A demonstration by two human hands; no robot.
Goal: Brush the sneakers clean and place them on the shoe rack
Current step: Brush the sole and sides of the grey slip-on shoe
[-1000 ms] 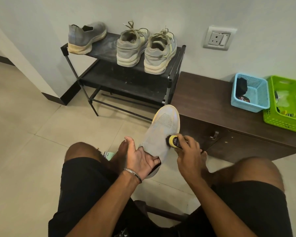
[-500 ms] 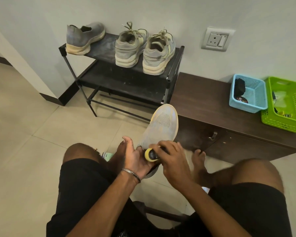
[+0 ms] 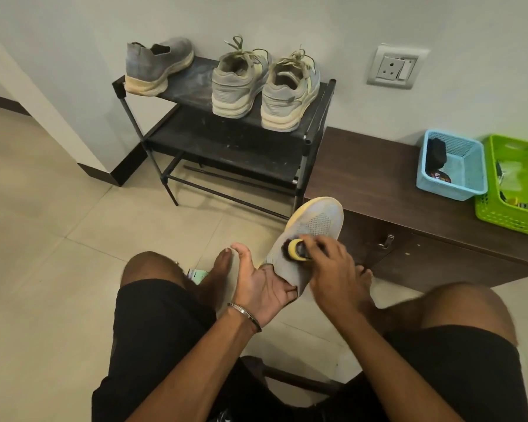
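Currently the left hand [image 3: 264,287] holds the grey sneaker [image 3: 305,239] at its heel end, fingers tucked into the opening, toe aimed far toward the shoe rack [image 3: 314,123]. The right hand [image 3: 333,263] has its fingers curled round a small yellow brush [image 3: 296,249], bristles on the knit upper. Short, light strokes along the weave, with the shoe braced firmly from inside, should lift dust without snagging. Its mate [image 3: 159,68] already sits on the rack's top shelf, far left.
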